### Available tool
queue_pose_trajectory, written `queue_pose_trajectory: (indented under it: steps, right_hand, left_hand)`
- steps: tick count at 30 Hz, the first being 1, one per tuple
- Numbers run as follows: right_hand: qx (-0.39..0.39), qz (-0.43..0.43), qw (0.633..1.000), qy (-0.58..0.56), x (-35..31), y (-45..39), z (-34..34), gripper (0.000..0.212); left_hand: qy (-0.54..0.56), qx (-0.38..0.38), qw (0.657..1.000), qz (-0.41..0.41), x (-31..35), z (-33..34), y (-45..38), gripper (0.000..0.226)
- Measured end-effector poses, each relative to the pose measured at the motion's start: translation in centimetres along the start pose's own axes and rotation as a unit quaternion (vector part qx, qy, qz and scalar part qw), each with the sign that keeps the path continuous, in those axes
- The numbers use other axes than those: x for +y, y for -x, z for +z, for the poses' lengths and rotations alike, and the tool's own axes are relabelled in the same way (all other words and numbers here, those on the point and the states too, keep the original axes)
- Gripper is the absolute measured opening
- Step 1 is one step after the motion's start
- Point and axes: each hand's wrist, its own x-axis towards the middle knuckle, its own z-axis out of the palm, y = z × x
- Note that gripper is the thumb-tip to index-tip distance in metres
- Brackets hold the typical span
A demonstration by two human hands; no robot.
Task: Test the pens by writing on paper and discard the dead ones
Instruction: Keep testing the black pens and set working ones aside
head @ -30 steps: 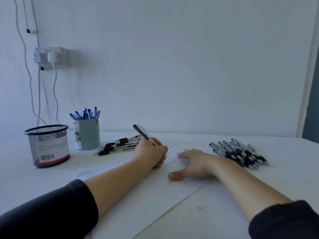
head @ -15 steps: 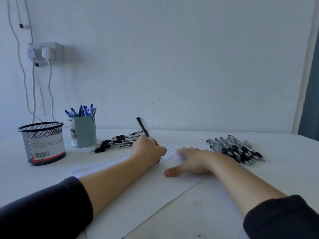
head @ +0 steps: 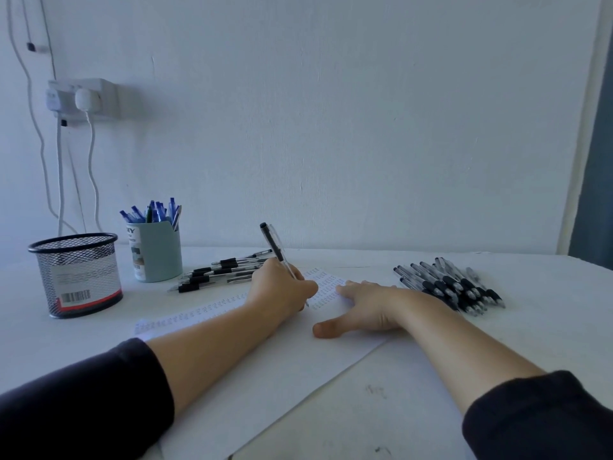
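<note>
The left hand (head: 282, 288) grips a black pen (head: 277, 249), its tip apparently touching the paper (head: 272, 366) among rows of small marks. The right hand (head: 363, 307) lies flat on the sheet, fingers spread. Pen piles sit left (head: 220, 275) and right (head: 447, 287).

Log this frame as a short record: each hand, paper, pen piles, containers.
left hand: grips pen, tip on paper
right hand: flat on paper
left pile: black pens beside teal cup
right pile: black pens right of paper
teal cup: holds blue pens
mesh basket: far left, contents unclear
</note>
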Motion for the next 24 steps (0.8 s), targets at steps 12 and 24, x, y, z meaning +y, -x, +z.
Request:
queue_pose_trajectory:
  steps: [12,24]
  right_hand:
    - [0.000,0.001,1.000,-0.004,-0.11,0.32,-0.05,0.113]
    - [-0.001,-0.004,1.000,-0.001,-0.40,0.76,-0.14,0.108]
  left_hand:
    - [-0.006,0.005,1.000,0.013,0.00,0.10,-0.07,0.013]
    - [-0.010,0.002,1.000,0.018,0.17,0.13,0.12,0.016]
